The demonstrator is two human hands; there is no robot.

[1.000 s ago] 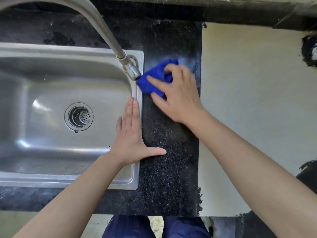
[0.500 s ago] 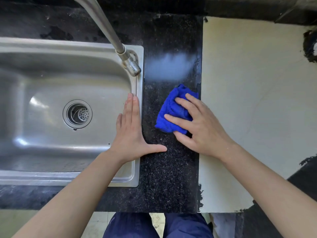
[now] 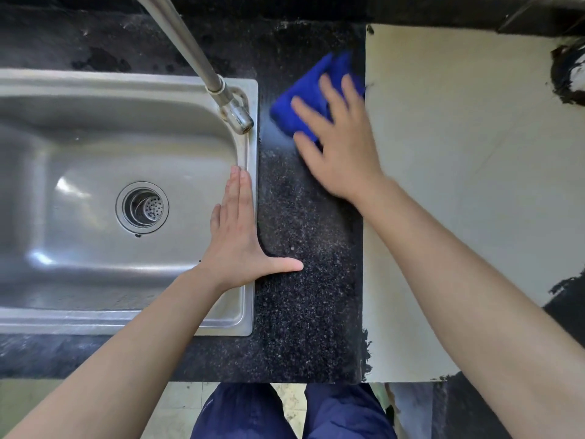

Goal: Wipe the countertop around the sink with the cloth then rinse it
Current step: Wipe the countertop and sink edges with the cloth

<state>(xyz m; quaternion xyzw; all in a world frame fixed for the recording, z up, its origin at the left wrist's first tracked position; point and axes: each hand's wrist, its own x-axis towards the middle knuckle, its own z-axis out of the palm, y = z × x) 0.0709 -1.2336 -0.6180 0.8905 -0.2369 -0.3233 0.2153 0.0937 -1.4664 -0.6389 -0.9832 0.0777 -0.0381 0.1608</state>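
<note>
The dark speckled countertop [image 3: 307, 312] runs across the frame, with its widest bare strip down the centre. The steel sink [image 3: 95, 134] fills the left half, set into that countertop. A pale slab [image 3: 474, 201] covers the right side and butts against the dark strip. The faucet [image 3: 190, 49] slants from the top edge down to the sink's upper right corner, with its spout over the rim.

My left hand [image 3: 237, 248] lies flat at centre. Its fingers are straight and together along the sink's right rim, the thumb is stretched out onto the countertop, and it holds nothing. My right hand [image 3: 345, 153], upper centre, is motion-blurred. Its fingers are spread and laid straight on the cloth, pressing it down rather than curling round it.

The blue cloth [image 3: 307, 90] is bunched on the dark strip, upper centre, between the faucet spout and the pale slab. Blur prevents telling whether it touches the slab's edge. A hazy light smear shows just below and left of it. The round drain strainer [image 3: 142, 208] sits in the sink floor, centre left.
</note>
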